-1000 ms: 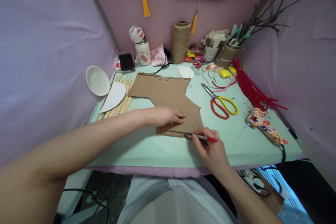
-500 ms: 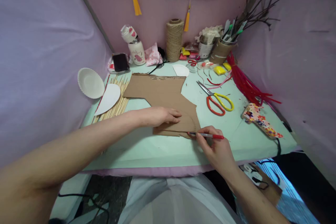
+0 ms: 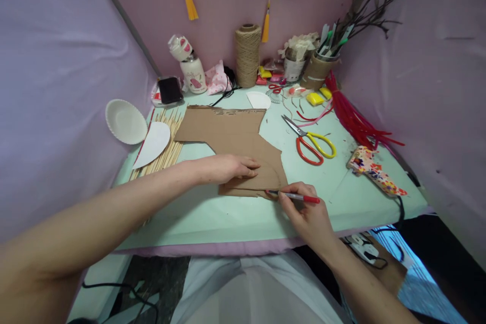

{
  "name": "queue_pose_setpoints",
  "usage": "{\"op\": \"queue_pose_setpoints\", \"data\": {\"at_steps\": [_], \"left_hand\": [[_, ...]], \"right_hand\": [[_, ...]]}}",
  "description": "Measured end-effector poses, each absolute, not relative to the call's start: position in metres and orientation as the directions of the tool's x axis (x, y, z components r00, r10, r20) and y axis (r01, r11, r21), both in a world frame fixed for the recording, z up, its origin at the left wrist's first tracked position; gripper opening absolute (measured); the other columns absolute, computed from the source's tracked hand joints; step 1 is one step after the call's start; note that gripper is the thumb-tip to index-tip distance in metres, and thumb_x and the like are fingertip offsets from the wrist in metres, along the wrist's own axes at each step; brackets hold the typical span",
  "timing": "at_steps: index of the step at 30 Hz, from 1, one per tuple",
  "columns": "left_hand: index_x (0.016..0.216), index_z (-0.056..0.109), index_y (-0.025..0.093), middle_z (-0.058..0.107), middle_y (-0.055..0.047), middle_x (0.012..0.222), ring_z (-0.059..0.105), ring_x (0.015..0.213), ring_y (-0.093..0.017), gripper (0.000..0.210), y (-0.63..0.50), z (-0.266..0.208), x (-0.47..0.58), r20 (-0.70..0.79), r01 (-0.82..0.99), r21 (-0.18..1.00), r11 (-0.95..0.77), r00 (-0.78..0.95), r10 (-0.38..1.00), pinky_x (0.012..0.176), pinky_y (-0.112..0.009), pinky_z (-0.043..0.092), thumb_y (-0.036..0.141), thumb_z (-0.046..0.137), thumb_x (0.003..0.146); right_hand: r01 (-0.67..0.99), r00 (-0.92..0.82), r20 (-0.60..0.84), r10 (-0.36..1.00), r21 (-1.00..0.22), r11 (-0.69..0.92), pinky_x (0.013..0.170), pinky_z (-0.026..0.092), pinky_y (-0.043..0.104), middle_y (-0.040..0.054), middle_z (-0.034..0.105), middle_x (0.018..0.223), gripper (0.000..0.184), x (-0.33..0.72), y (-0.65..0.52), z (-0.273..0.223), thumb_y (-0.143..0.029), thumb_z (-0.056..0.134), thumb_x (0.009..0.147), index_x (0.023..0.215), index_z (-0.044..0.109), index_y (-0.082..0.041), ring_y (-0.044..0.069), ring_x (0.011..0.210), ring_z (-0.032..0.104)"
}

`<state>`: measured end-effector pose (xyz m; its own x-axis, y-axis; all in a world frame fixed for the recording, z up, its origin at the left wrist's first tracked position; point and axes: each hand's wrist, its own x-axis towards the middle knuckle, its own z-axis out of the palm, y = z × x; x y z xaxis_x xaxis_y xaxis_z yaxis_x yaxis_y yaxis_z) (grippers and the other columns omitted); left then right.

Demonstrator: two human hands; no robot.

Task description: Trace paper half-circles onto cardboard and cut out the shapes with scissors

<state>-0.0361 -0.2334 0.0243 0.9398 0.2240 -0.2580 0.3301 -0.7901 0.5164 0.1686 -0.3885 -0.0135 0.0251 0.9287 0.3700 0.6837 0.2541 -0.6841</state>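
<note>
A brown piece of cardboard (image 3: 231,129) with an irregular outline lies flat on the pale green tabletop. My left hand (image 3: 237,168) rests on it, fingers stretched out and pressing down. Under that hand the near edge shows a second cardboard layer or fold. My right hand (image 3: 306,207) pinches a slim pen with a red end (image 3: 304,197), its tip touching the cardboard's near edge at the right. A faint curved line (image 3: 276,169) shows on the cardboard above the pen tip.
Scissors with red and yellow handles (image 3: 309,144) lie right of the cardboard, near a patterned glue gun (image 3: 375,169) and red pipe cleaners (image 3: 349,116). Leftward are thin wooden sticks (image 3: 172,136), a white half-disc (image 3: 154,144) and a paper bowl (image 3: 126,121). A twine spool (image 3: 247,55) stands behind.
My right hand has slid the pen tip slightly leftward along the cardboard's near edge. The left hand stays put on the cardboard. The whole view has shifted a little.
</note>
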Motion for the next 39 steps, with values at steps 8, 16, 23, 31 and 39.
{"op": "queue_pose_setpoints", "data": {"at_steps": [8, 16, 23, 31, 39], "left_hand": [[0.128, 0.055, 0.021, 0.039, -0.007, 0.146, 0.033, 0.136, -0.02, 0.039, -0.234, 0.029, -0.035, -0.288, 0.36, 0.513, -0.779, 0.927, 0.239, 0.109, -0.03, 0.026, 0.026, 0.037, 0.094], [0.13, 0.053, 0.025, 0.038, -0.003, 0.148, 0.032, 0.136, -0.018, 0.039, -0.234, 0.03, -0.036, -0.313, 0.383, 0.51, -0.77, 0.917, 0.248, 0.109, -0.028, 0.024, 0.027, 0.036, 0.094], [0.131, 0.052, 0.023, 0.036, -0.004, 0.148, 0.032, 0.136, -0.019, 0.041, -0.235, 0.034, -0.034, -0.334, 0.382, 0.488, -0.785, 0.912, 0.236, 0.109, -0.03, 0.026, 0.025, 0.035, 0.094], [0.131, 0.052, 0.026, 0.037, -0.003, 0.148, 0.032, 0.136, -0.018, 0.041, -0.233, 0.028, -0.037, -0.312, 0.361, 0.476, -0.802, 0.922, 0.23, 0.108, -0.03, 0.027, 0.024, 0.035, 0.094], [0.13, 0.053, 0.023, 0.038, -0.005, 0.147, 0.033, 0.136, -0.019, 0.041, -0.234, 0.03, -0.036, -0.311, 0.36, 0.484, -0.797, 0.923, 0.228, 0.108, -0.03, 0.027, 0.024, 0.035, 0.094]], "right_hand": [[0.694, 0.044, 0.367, 0.929, -0.68, 0.235, 0.067, 0.04, 0.03, -0.001, 0.062, 0.069, 0.01, 0.177, -0.39, -0.016, -0.023, 0.053, 0.087, 0.078, 0.056, -0.022, 0.016, 0.065, 0.055], [0.674, 0.095, 0.331, 0.939, -0.715, 0.184, 0.065, 0.04, 0.029, 0.0001, 0.061, 0.069, 0.01, 0.183, -0.392, -0.02, -0.025, 0.053, 0.086, 0.078, 0.056, -0.022, 0.017, 0.068, 0.053], [0.671, 0.14, 0.279, 0.95, -0.732, 0.116, 0.064, 0.042, 0.03, 0.001, 0.062, 0.069, 0.012, 0.19, -0.395, -0.02, -0.029, 0.053, 0.086, 0.077, 0.057, -0.022, 0.018, 0.067, 0.054], [0.631, 0.193, 0.195, 0.962, -0.775, 0.031, 0.062, 0.044, 0.029, 0.0025, 0.065, 0.072, 0.013, 0.193, -0.397, -0.022, -0.031, 0.053, 0.086, 0.079, 0.057, -0.021, 0.019, 0.069, 0.059], [0.655, 0.217, 0.231, 0.949, -0.755, 0.034, 0.057, 0.043, 0.028, 0.002, 0.064, 0.069, 0.015, 0.193, -0.397, -0.021, -0.031, 0.053, 0.086, 0.076, 0.057, -0.021, 0.018, 0.064, 0.058]]}}
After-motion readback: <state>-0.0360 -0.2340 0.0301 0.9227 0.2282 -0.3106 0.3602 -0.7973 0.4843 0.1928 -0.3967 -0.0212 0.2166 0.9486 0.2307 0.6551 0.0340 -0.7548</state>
